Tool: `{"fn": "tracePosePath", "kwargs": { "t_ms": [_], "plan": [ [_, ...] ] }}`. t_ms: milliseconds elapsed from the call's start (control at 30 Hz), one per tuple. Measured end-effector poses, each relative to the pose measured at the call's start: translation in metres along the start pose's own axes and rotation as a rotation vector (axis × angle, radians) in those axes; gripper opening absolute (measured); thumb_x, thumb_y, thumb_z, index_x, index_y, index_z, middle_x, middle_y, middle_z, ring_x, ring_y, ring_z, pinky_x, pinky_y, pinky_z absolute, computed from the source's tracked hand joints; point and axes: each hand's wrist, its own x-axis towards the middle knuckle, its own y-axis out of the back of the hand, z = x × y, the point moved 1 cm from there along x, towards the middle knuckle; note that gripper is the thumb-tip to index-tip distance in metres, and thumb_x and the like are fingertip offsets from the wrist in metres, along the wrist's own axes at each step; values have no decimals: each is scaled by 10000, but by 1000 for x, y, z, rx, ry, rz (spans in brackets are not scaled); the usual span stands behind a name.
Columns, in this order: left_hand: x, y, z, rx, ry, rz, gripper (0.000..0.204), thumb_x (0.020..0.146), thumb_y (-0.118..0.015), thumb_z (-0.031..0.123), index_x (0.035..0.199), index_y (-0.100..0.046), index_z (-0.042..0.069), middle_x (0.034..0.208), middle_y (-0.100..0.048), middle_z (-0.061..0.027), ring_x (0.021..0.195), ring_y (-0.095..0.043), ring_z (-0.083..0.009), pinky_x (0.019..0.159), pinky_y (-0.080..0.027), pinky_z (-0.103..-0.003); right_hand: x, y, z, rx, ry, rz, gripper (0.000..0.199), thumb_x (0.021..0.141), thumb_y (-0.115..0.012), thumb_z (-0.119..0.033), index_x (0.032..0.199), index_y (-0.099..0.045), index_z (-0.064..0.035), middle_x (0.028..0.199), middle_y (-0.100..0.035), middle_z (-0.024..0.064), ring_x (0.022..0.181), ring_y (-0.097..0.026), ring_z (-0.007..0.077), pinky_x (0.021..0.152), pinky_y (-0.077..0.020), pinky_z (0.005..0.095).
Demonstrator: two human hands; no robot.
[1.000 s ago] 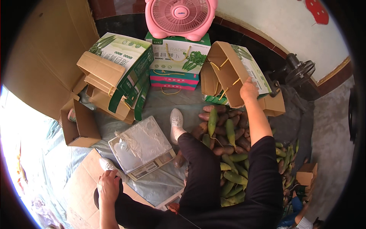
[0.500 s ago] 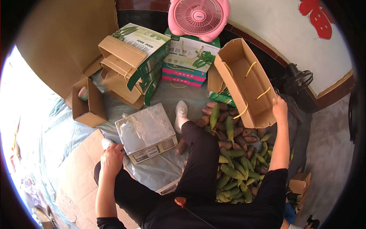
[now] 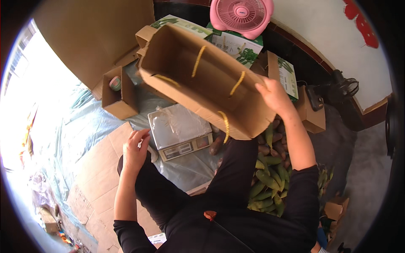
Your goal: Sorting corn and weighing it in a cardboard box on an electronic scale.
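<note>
My right hand (image 3: 276, 96) grips the right end wall of a long open cardboard box (image 3: 206, 80) and holds it up in front of me. Yellow rope handles (image 3: 237, 84) hang inside it and over its near side. My left hand (image 3: 136, 147) is raised over my left knee, fingers loosely bent and apart, holding nothing. Just beyond it sits a weighing scale (image 3: 179, 130) with clear plastic over its flat top. The lifted box hides part of the stacked boxes behind. By my right leg lie green radishes (image 3: 270, 181) and reddish-brown tubers (image 3: 276, 141), partly covered by the box.
A small open cardboard box (image 3: 120, 101) with a round tub (image 3: 115, 83) in it stands at the left. At the back, a pink fan (image 3: 241, 14) rests on green-and-white cartons (image 3: 244, 48). A black fan (image 3: 344, 84) stands far right. Flattened cardboard (image 3: 99, 173) and plastic sheeting (image 3: 76, 122) cover the floor.
My right hand has swung the open box left, from above the vegetable pile to in front of me, past the scale. The left hand has risen slightly off my knee. The view has shifted.
</note>
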Motion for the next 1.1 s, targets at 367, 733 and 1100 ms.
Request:
{"fn": "tracePosePath", "kwargs": {
  "t_ms": [367, 733, 1100],
  "plan": [
    [-26, -30, 6, -737, 482, 150, 754, 863, -643, 228, 1443, -181, 96, 1417, -239, -149, 1212, -414, -274, 789, -500, -328, -34, -165, -48, 348, -73, -167, 281, 863, -525, -202, 1018, -607, 18, 864, -609, 278, 880, -579, 429, 778, -452, 469],
    [-8, -29, 29, 581, -60, -242, 909, 554, -824, 181, 1364, -412, 199, 1462, -267, -51, 1379, -166, -330, 1099, -138, -550, -32, -178, -3, 232, 29, -346, 237, 840, -550, -196, 835, -591, 37, 802, -611, 246, 821, -593, 408, 732, -458, 470],
    [25, -75, -27, 607, -181, -367, 92, 714, -675, 125, 802, -681, 99, 840, -610, -74, 860, -580, -280, 741, -469, -387, -13, -135, 32, 388, 23, -82, 376, 845, -602, -279, 1179, -595, -107, 1020, -651, 186, 943, -628, 301, 832, -480, 355]
  ]
}}
